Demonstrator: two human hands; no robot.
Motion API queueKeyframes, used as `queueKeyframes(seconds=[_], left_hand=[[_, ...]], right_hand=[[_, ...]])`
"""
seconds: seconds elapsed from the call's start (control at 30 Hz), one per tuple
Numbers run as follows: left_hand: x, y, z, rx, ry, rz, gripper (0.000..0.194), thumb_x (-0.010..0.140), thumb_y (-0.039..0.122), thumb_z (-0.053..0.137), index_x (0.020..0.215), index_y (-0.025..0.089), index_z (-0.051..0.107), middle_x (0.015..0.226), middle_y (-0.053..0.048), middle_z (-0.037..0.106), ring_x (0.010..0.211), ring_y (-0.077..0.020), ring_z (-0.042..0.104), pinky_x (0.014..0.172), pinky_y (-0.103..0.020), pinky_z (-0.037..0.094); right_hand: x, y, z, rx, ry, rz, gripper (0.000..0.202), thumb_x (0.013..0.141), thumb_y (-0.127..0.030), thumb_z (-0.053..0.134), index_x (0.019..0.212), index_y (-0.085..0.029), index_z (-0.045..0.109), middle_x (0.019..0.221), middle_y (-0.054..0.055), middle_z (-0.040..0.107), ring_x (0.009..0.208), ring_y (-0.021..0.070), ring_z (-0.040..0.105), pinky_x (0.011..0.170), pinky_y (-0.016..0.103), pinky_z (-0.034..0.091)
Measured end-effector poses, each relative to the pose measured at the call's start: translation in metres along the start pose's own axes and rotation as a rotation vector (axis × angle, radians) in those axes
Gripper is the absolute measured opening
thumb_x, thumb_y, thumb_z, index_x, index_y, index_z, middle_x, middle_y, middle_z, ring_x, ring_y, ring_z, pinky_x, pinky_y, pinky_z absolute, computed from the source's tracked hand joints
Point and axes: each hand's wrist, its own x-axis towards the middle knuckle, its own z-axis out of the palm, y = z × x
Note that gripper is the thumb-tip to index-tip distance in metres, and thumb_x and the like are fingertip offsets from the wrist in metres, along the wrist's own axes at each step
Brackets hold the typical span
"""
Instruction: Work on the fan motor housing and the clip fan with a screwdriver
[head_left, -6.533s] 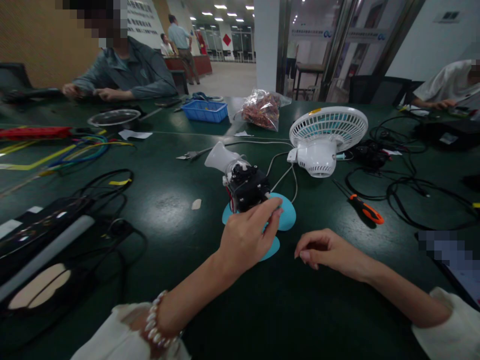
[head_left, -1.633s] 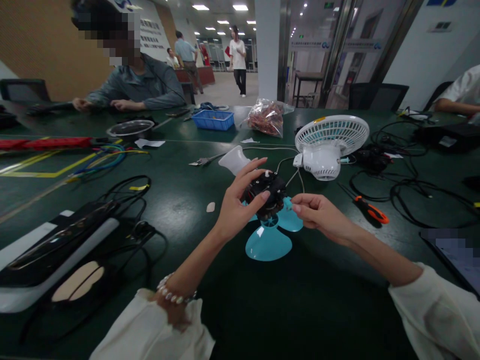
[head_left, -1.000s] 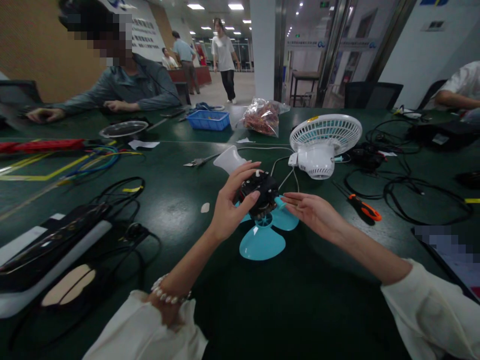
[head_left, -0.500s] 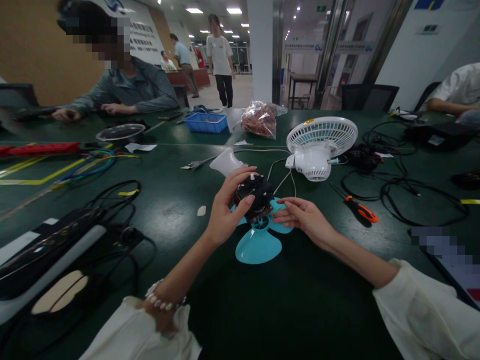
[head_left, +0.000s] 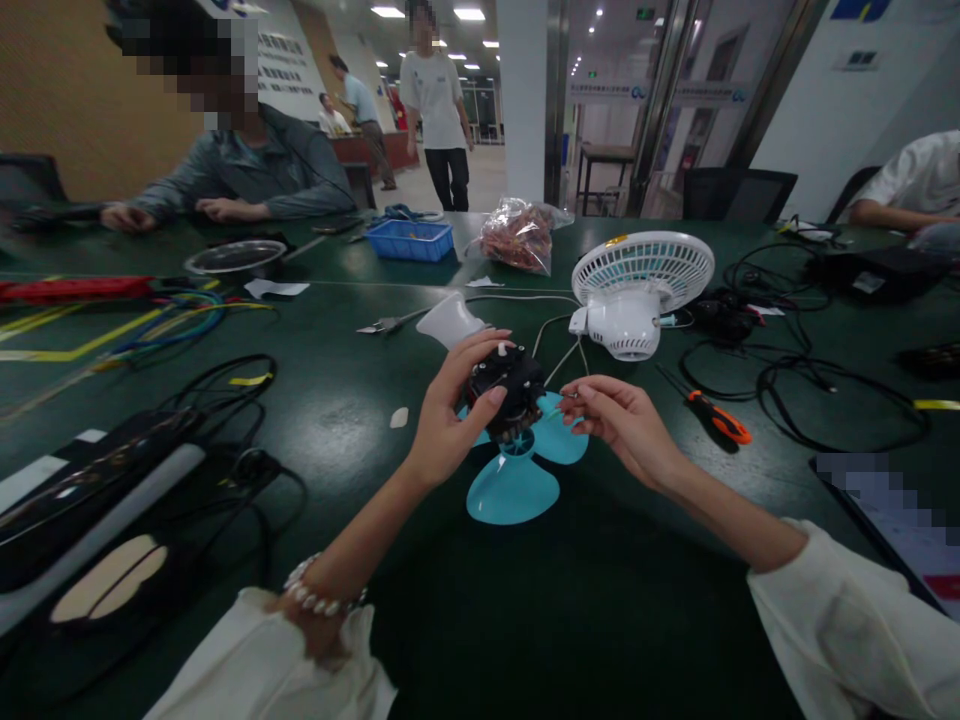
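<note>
My left hand is closed around a black fan motor, thumb at its front and fingers over the top. Under the motor lies a light-blue fan blade, its hub right at the motor's lower end. To the right of the motor, my right hand pinches thumb and fingers together above one blade; something small and thin seems to be between them, too small to name. Just behind my left hand is a white flared plastic piece. A white fan head with its grille lies beyond my right hand.
An orange-handled screwdriver and black cables lie to the right. Farther back are a blue tray and a clear bag. At left sit a power strip and a black device. A person sits across the table.
My right hand has drawn slightly up and away from the motor, its fingertips now pinched more tightly. My left hand keeps its hold on the motor. A person in the background has walked closer.
</note>
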Motion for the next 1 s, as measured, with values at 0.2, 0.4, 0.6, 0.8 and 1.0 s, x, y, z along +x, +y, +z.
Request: queueKeyframes(seconds=[0.2,0.4,0.6,0.8,1.0], left_hand=[[0.000,0.000,0.000,0.019,-0.001,0.008,0.038,0.087,0.041,0.055,0.122,0.027,0.056,0.136,-0.007,0.053,0.128,-0.0273,0.047,0.111,-0.052,0.034],[0.000,0.001,0.000,0.020,-0.004,0.013,0.038,0.087,0.040,0.055,0.123,0.026,0.056,0.136,-0.007,0.053,0.128,-0.0275,0.046,0.111,-0.052,0.033],[0.000,0.001,0.001,0.029,0.002,0.006,0.037,0.087,0.042,0.055,0.122,0.027,0.056,0.135,-0.006,0.053,0.126,-0.0263,0.047,0.111,-0.051,0.035],[0.000,-0.001,0.000,0.038,-0.003,0.017,0.038,0.088,0.041,0.054,0.123,0.027,0.055,0.135,-0.007,0.053,0.127,-0.0262,0.047,0.111,-0.052,0.034],[0.000,-0.001,0.001,0.025,0.006,0.026,0.038,0.087,0.040,0.054,0.123,0.026,0.055,0.135,-0.007,0.053,0.126,-0.0258,0.048,0.111,-0.052,0.034]], right_hand=[[0.004,-0.006,-0.016,0.020,-0.134,0.046,0.020,0.080,-0.027,0.071,0.100,-0.023,0.066,0.089,0.001,0.075,0.074,0.0110,0.069,0.062,0.020,0.055],[0.006,-0.010,-0.025,-0.039,-0.202,0.044,0.019,0.079,-0.026,0.072,0.094,-0.022,0.061,0.088,0.001,0.076,0.077,0.0117,0.070,0.064,0.021,0.055],[0.002,-0.015,-0.018,-0.211,-0.182,-0.026,0.014,0.080,-0.029,0.070,0.088,-0.021,0.063,0.084,0.002,0.075,0.075,0.0135,0.070,0.063,0.025,0.057],[-0.003,-0.018,-0.010,-0.272,-0.237,-0.078,0.009,0.077,-0.026,0.073,0.083,-0.021,0.069,0.081,0.001,0.074,0.071,0.0127,0.068,0.062,0.025,0.056],[-0.010,-0.009,0.004,-0.449,-0.030,-0.234,0.005,0.078,-0.024,0.070,0.083,-0.023,0.072,0.081,0.001,0.072,0.072,0.0143,0.066,0.064,0.028,0.054]])
